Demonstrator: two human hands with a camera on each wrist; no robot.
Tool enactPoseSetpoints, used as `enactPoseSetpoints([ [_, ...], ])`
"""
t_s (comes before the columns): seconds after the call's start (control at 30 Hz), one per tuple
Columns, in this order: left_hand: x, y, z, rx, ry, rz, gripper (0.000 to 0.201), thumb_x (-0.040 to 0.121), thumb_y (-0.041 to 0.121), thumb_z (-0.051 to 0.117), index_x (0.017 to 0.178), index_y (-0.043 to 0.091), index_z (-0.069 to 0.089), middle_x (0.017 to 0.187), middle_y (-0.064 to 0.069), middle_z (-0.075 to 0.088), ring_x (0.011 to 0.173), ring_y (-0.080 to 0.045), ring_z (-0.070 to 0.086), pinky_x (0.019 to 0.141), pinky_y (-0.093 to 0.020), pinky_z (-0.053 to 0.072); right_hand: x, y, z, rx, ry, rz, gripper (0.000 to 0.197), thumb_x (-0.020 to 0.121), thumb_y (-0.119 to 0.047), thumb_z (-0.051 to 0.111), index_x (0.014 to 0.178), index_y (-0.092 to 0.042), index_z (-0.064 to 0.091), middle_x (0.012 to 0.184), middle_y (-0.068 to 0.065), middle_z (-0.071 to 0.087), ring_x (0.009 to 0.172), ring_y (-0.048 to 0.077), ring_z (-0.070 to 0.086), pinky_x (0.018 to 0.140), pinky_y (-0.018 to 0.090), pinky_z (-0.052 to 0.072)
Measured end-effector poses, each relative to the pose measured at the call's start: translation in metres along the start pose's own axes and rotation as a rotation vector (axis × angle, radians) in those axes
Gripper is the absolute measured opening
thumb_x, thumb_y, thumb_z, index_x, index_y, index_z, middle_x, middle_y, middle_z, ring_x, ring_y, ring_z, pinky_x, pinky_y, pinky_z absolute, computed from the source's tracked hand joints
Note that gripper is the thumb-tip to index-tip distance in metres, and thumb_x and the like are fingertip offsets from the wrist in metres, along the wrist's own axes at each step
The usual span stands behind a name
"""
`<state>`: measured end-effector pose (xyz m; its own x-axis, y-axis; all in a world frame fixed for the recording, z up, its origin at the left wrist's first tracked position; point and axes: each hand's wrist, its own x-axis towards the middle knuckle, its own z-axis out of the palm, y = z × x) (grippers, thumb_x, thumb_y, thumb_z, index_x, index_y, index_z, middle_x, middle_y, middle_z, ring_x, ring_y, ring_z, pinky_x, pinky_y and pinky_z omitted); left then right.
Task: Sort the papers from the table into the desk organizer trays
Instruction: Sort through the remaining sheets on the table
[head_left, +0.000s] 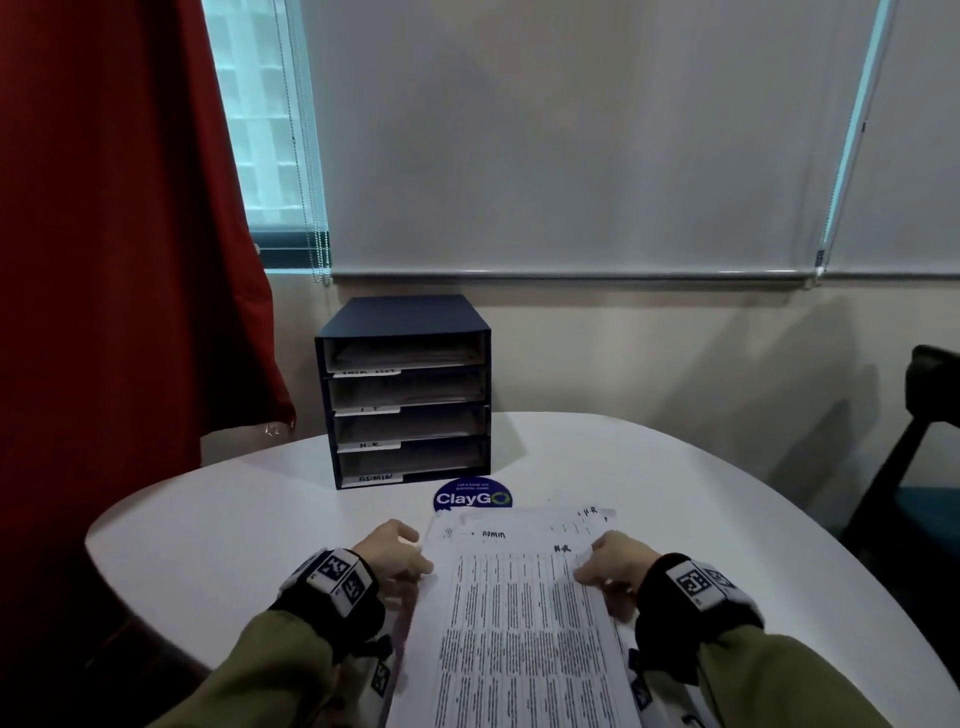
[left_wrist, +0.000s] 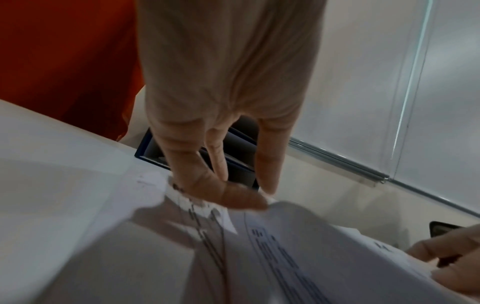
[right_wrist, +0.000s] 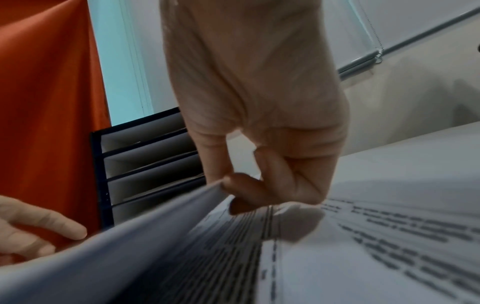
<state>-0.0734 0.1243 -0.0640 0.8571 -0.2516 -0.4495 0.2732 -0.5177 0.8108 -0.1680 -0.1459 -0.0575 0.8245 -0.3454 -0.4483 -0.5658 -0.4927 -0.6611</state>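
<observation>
A top sheet of printed paper (head_left: 519, 597), hand-marked ADMIN, is lifted a little off the stack of papers (head_left: 587, 519) on the white table (head_left: 234, 519). My left hand (head_left: 415, 558) pinches its left edge between thumb and index finger (left_wrist: 233, 197). My right hand (head_left: 597, 564) pinches the right edge the same way (right_wrist: 233, 185). The dark blue desk organizer (head_left: 405, 317) stands behind the papers, with four trays labelled from top down TASK LIST, I.T, H.R, ADMIN. Papers lie in each tray.
A round blue ClayGo sticker (head_left: 472, 496) lies between the organizer and the stack. A red curtain (head_left: 119, 260) hangs at the left. A dark chair (head_left: 924, 441) stands at the right. Closed roller blinds (head_left: 571, 156) cover the window behind.
</observation>
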Motion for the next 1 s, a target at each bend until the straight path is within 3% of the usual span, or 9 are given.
enactPoseSetpoints([
  [0.13,-0.006,0.009,0.004,0.144,-0.017,0.023,0.021,0.087,0.006,0.063,0.105,0.010,0.054,0.068,-0.006,0.052,0.043,-0.012,0.048,0.040,-0.019,0.044,-0.002,0.008,-0.014,-0.206,-0.026,0.027,0.014,0.086,-0.015,0.068,0.094,-0.007,0.059,0.071,0.003,0.059,0.064,0.016,0.057,0.058,0.025,0.048],
  [0.3,0.004,0.016,0.021,0.248,-0.012,0.056,0.029,0.088,-0.001,0.052,0.113,0.013,0.046,0.069,-0.008,0.047,0.034,-0.011,0.040,0.034,-0.015,0.032,0.003,0.026,-0.023,-0.214,-0.113,0.099,0.013,0.077,-0.010,0.073,0.078,-0.003,0.063,0.061,0.009,0.064,0.055,0.022,0.061,0.057,0.029,0.053],
  [0.37,0.005,0.018,0.025,0.240,-0.018,0.012,0.011,0.089,0.002,0.053,0.093,0.012,0.051,0.065,-0.006,0.047,0.039,-0.010,0.042,0.037,-0.015,0.033,0.006,0.032,-0.023,-0.165,-0.112,0.115,0.008,0.079,-0.007,0.066,0.076,-0.001,0.061,0.058,0.012,0.062,0.051,0.024,0.059,0.054,0.029,0.051],
  [0.43,0.007,0.019,0.025,0.215,0.015,-0.029,0.020,0.087,0.006,0.057,0.070,0.011,0.049,0.056,-0.004,0.048,0.044,-0.013,0.042,0.043,-0.019,0.032,0.008,0.035,-0.022,-0.188,-0.109,0.109,0.008,0.083,-0.009,0.056,0.079,-0.002,0.057,0.065,0.014,0.062,0.056,0.026,0.058,0.054,0.028,0.047],
  [0.5,0.009,0.019,0.025,0.157,0.012,-0.078,0.026,0.086,0.011,0.060,0.062,0.011,0.051,0.048,-0.001,0.050,0.043,-0.012,0.042,0.043,-0.018,0.032,0.013,0.038,-0.021,-0.211,-0.126,0.102,0.011,0.086,-0.011,0.049,0.087,-0.002,0.055,0.074,0.016,0.060,0.065,0.027,0.056,0.056,0.028,0.044],
  [0.67,0.017,0.020,0.033,0.161,0.023,-0.068,0.014,0.087,0.021,0.065,0.079,0.009,0.064,0.071,-0.002,0.061,0.064,-0.012,0.053,0.070,-0.022,0.044,0.014,0.041,-0.024,-0.156,-0.133,0.095,0.007,0.087,-0.006,0.046,0.091,-0.002,0.050,0.072,0.015,0.060,0.059,0.026,0.058,0.057,0.027,0.047],
  [0.77,0.018,0.021,0.038,0.187,0.074,-0.063,0.026,0.088,0.027,0.064,0.100,0.004,0.064,0.084,-0.004,0.060,0.076,-0.016,0.056,0.072,-0.024,0.044,0.010,0.046,-0.024,-0.007,-0.126,0.093,0.006,0.089,-0.003,0.047,0.084,-0.006,0.050,0.063,0.008,0.052,0.055,0.022,0.051,0.052,0.024,0.046],
  [0.87,0.018,0.020,0.042,0.223,0.111,-0.068,0.027,0.088,0.031,0.065,0.096,0.005,0.061,0.087,-0.005,0.061,0.085,-0.019,0.055,0.077,-0.025,0.042,0.009,0.052,-0.023,0.077,-0.142,0.085,0.012,0.089,-0.001,0.048,0.078,-0.008,0.047,0.062,0.007,0.046,0.050,0.019,0.046,0.046,0.020,0.042],
  [1.0,0.019,0.018,0.044,0.295,0.147,-0.031,0.046,0.090,0.030,0.060,0.125,0.002,0.057,0.128,-0.012,0.059,0.118,-0.025,0.057,0.100,-0.029,0.047,0.009,0.057,-0.023,0.192,-0.140,0.075,0.017,0.092,0.005,0.045,0.078,-0.005,0.047,0.061,0.009,0.046,0.037,0.014,0.047,0.039,0.017,0.039],
])
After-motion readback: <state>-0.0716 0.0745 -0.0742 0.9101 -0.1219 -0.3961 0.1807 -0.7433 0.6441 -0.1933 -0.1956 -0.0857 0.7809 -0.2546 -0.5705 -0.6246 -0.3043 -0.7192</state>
